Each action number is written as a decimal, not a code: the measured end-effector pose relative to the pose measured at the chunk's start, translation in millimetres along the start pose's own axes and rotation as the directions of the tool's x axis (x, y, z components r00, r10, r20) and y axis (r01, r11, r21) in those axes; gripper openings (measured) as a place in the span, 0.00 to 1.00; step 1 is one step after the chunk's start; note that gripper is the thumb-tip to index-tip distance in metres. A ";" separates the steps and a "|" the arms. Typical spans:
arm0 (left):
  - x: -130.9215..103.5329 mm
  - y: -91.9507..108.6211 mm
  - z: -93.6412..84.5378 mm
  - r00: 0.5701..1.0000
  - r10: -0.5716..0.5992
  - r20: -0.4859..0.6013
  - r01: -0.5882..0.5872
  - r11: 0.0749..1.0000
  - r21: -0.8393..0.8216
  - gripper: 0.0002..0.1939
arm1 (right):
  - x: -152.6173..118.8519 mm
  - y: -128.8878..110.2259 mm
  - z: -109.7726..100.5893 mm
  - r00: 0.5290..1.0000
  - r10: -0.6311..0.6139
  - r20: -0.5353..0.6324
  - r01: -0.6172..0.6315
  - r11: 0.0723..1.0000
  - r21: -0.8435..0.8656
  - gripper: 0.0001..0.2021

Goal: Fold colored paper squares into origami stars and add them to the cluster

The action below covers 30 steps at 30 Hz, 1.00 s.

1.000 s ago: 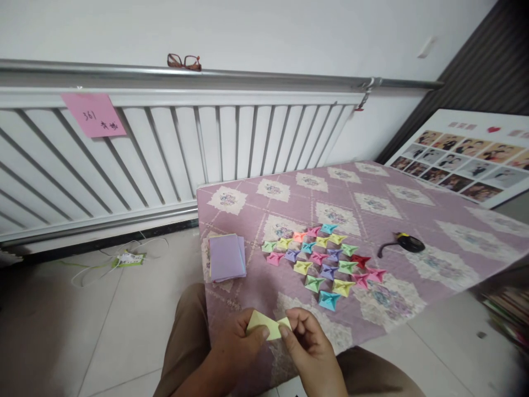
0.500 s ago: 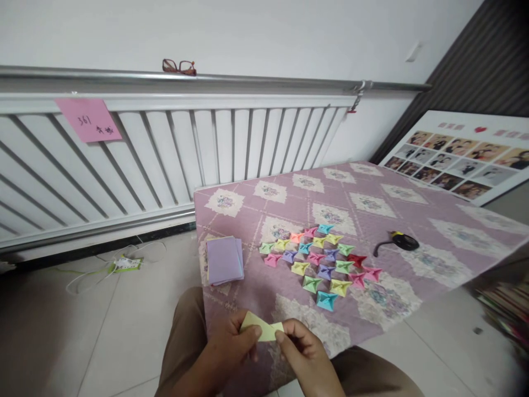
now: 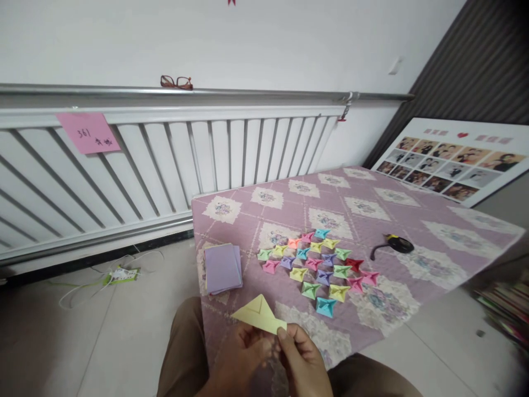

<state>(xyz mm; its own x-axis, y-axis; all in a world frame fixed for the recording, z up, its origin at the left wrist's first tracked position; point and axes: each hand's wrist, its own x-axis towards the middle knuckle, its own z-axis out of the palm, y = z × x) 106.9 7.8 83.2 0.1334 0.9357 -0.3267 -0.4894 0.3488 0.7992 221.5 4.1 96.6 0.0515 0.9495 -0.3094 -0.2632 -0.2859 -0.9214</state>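
Observation:
A yellow sheet of folding paper [image 3: 262, 314], creased to a peak at the top with a straight strip along its lower right, is over the near edge of the table. My right hand [image 3: 303, 353] pinches its right end between thumb and fingers. Just beneath the paper, my left hand [image 3: 248, 355] has loosely bent fingers, thumb and forefinger apart; some fingertips are hidden. Beyond my hands stand several small folded paper pieces [image 3: 324, 277] in rows, coloured pink, green, yellow, purple, blue and red. To the left lies a stack of paper sheets [image 3: 223, 268], purple on top.
A patterned purple cloth covers the table [image 3: 243, 220]. On it, at the right, lies a black object with a strap [image 3: 400, 243]. A white radiator [image 3: 165, 165] runs behind, with glasses [image 3: 176, 82] on the pipe above. A power strip [image 3: 122, 274] with cables lies on the floor.
My left hand has let go of the yellow paper's left end and dropped below it. The paper, in my right hand, now shows its peaked face. The view has tilted up slightly.

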 end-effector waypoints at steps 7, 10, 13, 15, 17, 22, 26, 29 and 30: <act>4.8 0.4 5.5 0.994 -0.022 -0.107 0.028 0.998 0.055 0.23 | -5.5 2.5 4.8 1.000 -0.023 0.002 0.023 0.999 -0.021 0.22; 3.8 2.2 2.7 0.990 -0.057 -0.132 0.060 0.998 0.022 0.24 | -2.2 5.4 -0.9 0.999 0.052 0.008 -0.053 0.990 0.128 0.21; 2.8 2.7 -2.0 0.989 -0.108 -0.100 0.112 0.993 0.033 0.22 | -0.2 6.0 -4.5 0.983 0.172 0.065 -0.183 0.953 0.240 0.18; 2.2 4.8 -5.1 0.993 -0.109 -0.048 0.113 0.990 0.082 0.20 | -0.9 5.3 -5.1 0.963 0.225 0.149 -0.255 0.940 0.226 0.17; 1.4 9.1 -7.0 0.996 -0.093 0.001 0.092 0.985 0.147 0.17 | -2.7 4.6 -5.0 0.942 0.259 0.212 -0.302 0.930 0.209 0.17; -3.0 25.1 -4.4 0.999 -0.050 -0.013 0.052 0.943 0.328 0.07 | -5.0 5.2 -5.8 0.941 0.276 0.195 -0.307 0.940 0.150 0.19; -5.4 27.6 -3.0 0.999 0.010 -0.042 0.007 0.928 0.374 0.03 | -3.4 6.6 -6.0 0.968 0.210 0.136 -0.212 0.977 -0.002 0.21; -3.6 23.3 -4.3 0.998 0.049 -0.041 -0.030 0.925 0.378 0.03 | -2.1 5.8 -6.1 0.990 0.082 0.118 -0.065 0.988 -0.138 0.22; -2.8 22.3 -4.3 0.998 0.051 -0.038 -0.034 0.931 0.363 0.03 | -1.8 5.2 -6.2 0.992 0.042 0.119 -0.020 0.983 -0.181 0.22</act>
<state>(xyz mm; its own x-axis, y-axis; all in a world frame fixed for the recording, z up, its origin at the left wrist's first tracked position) 91.9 12.7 99.8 0.0758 0.9495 -0.3044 -0.1473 0.3126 0.9384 226.1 0.1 90.9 -0.0749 0.9451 -0.3180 -0.0853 -0.3238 -0.9423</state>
